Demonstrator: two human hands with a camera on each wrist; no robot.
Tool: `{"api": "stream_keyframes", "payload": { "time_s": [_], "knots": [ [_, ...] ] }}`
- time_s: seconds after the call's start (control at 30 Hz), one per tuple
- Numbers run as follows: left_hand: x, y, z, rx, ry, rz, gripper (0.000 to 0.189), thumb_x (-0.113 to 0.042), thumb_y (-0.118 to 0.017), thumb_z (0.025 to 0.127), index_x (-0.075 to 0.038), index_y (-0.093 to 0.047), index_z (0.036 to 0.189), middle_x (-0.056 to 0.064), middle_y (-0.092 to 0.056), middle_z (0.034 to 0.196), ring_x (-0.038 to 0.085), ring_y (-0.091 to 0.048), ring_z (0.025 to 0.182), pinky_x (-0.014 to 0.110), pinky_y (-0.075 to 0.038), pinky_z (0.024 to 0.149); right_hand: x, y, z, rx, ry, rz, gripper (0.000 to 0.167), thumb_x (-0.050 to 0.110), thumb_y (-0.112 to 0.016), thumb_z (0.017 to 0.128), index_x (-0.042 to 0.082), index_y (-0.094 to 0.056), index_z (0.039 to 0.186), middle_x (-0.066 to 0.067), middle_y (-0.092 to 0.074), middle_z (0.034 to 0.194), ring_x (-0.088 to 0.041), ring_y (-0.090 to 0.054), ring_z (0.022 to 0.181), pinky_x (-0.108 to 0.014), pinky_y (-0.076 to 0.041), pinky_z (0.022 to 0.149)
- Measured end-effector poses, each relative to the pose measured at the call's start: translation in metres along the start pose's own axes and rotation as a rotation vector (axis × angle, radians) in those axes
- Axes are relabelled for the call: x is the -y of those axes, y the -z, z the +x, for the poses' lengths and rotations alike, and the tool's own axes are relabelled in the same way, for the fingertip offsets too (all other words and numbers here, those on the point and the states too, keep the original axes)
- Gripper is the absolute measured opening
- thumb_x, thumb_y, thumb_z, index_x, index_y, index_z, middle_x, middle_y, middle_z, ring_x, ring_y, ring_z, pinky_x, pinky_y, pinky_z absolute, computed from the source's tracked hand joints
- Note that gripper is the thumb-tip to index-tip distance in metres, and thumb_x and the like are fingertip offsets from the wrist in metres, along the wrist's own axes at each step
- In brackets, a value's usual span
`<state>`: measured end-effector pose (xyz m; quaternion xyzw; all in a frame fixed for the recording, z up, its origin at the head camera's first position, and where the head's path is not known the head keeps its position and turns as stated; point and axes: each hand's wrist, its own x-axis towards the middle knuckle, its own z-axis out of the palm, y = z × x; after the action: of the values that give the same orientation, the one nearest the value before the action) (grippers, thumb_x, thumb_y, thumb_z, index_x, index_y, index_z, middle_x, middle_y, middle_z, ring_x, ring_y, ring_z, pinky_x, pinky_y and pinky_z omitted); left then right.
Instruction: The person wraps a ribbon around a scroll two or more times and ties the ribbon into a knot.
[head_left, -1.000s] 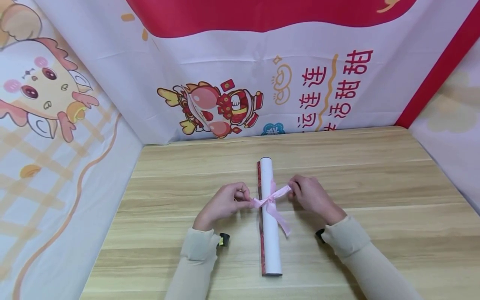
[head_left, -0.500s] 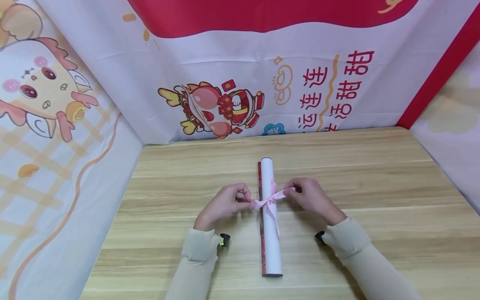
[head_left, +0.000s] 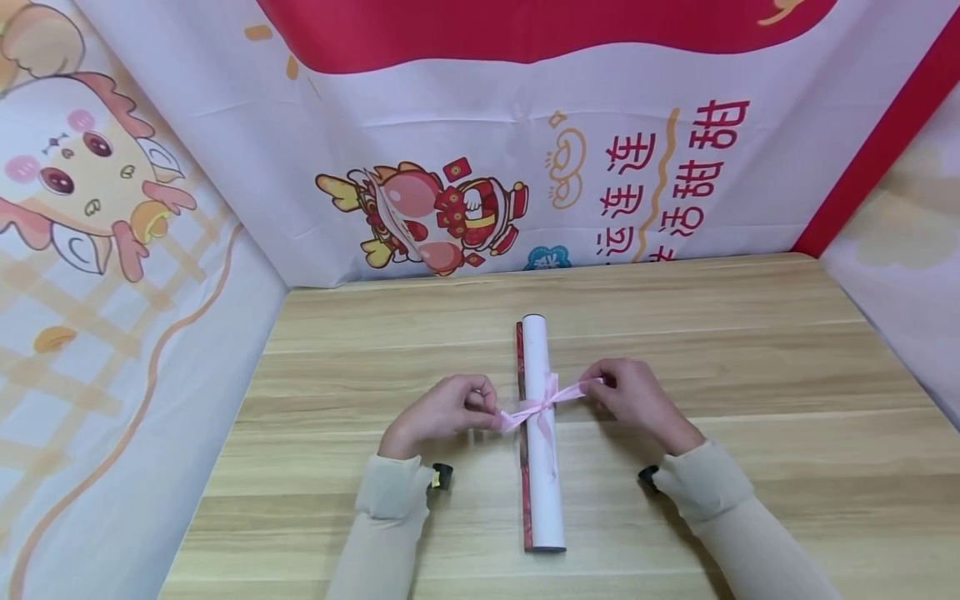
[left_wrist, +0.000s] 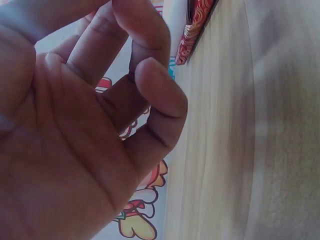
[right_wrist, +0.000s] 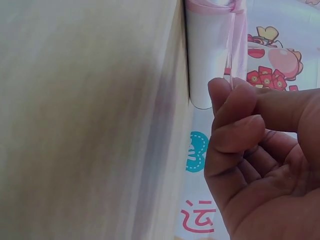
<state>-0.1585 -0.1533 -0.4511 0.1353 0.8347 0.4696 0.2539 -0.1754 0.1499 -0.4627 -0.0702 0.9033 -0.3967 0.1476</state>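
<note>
A white rolled-up scroll (head_left: 542, 508) with a red patterned edge strip (head_left: 527, 510) along its left side lies lengthwise on the table. Round its middle goes a pink ribbon (head_left: 543, 407), knotted on top, with a loose tail along the roll. My left hand (head_left: 448, 407) pinches the ribbon's left part just beside the scroll. On the other side, my right hand (head_left: 633, 398) pinches the right part between thumb and finger, pulled out taut. In the right wrist view the ribbon (right_wrist: 240, 45) runs into the fingertips. The left wrist view cuts off the left hand's pinch.
The wood-grain table (head_left: 322, 517) extends around the scroll. Behind it hangs a white cloth (head_left: 465, 108) with red and cartoon prints, and another printed cloth (head_left: 180, 333) stands at the left. Small black devices (head_left: 442, 477) sit at both wrists.
The hands have drawn slightly apart, the left a little down and the right back outward after a short inward move. The ribbon's loose tail has swung from the right onto the scroll.
</note>
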Motion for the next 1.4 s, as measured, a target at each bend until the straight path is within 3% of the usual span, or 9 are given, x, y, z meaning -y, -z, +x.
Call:
{"api": "stream_keyframes", "payload": {
  "time_s": [0.6,1.4],
  "knots": [
    [0.0,0.001,-0.002,0.06,0.052,0.01,0.017,-0.009,-0.082,0.091,-0.009,-0.066,0.094,0.003,-0.077,0.084,0.017,-0.055,0.072,0.026,-0.042,0.066,0.0,-0.004,0.003,-0.025,-0.018,-0.023,0.013,0.014,-0.065,0.105,0.006,-0.076,0.108,-0.008,-0.071,0.089,-0.018,-0.06,0.074,-0.029,-0.053,0.064],
    [0.002,0.001,-0.004,0.062,0.08,0.0,0.019,-0.008,-0.083,0.09,-0.009,-0.064,0.093,-0.002,-0.072,0.077,0.012,-0.045,0.061,0.026,-0.036,0.057,0.003,-0.012,0.004,-0.056,-0.031,-0.091,0.014,0.01,-0.064,0.105,0.003,-0.076,0.103,-0.009,-0.071,0.087,-0.018,-0.059,0.071,-0.03,-0.05,0.063]
  ]
}}
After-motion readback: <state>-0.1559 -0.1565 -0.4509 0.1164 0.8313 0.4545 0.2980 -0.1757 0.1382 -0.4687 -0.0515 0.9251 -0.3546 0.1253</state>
